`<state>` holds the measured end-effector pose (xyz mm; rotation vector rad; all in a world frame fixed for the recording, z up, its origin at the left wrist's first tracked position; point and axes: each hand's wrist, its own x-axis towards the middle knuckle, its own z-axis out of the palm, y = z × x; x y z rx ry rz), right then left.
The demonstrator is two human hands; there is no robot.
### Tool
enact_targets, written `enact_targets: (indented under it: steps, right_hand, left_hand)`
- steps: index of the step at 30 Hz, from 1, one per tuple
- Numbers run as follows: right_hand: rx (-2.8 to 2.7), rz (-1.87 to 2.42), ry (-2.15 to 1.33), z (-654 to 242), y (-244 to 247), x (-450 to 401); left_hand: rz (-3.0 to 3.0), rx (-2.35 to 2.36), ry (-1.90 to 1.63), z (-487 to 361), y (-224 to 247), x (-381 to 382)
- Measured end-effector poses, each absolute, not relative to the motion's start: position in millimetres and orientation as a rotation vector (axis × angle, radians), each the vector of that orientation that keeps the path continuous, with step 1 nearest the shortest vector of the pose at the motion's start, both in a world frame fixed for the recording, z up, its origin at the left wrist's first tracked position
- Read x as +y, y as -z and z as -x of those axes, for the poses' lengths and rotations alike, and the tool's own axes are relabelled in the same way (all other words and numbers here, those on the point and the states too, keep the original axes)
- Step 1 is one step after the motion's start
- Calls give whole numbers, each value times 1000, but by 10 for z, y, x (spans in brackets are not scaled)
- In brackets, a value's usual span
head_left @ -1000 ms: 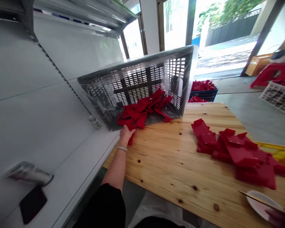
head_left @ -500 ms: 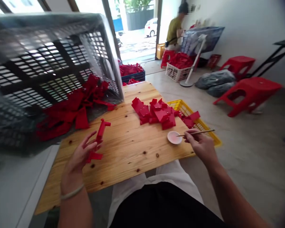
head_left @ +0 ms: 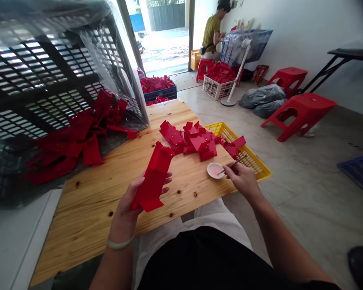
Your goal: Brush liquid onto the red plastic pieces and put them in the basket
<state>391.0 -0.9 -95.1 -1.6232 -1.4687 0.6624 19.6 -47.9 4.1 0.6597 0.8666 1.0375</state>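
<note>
My left hand is closed round a long red plastic part with bent-up ends, tilted with its broad face toward me above the wooden table. Between the fingers of my right hand is a thin brush. Its tip dips into a small white dish of pale pink liquid near the table's right edge. Just beyond the dish lies a heap of similar red parts.
A plastic-lined crate tipped on its side spills red parts at left. Beside the table's right edge is a yellow basket. Red stools, filled crates and a person are farther back.
My left hand has moved right and turned the red part from edge-on to broad face toward me. My right hand has tipped the brush more steeply into the dish.
</note>
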Motion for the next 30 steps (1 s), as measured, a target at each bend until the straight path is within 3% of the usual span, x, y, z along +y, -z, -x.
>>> enact_targets:
  steps: [22,30]
  right_hand:
    - [-1392,1617,-659,-3903,764,7]
    - [-1203,1260,-713,-3454,190,-349]
  left_hand:
    - [-388,882,-1111,-592,88,-545]
    - [-340,938,-1126,-811,-44,-651]
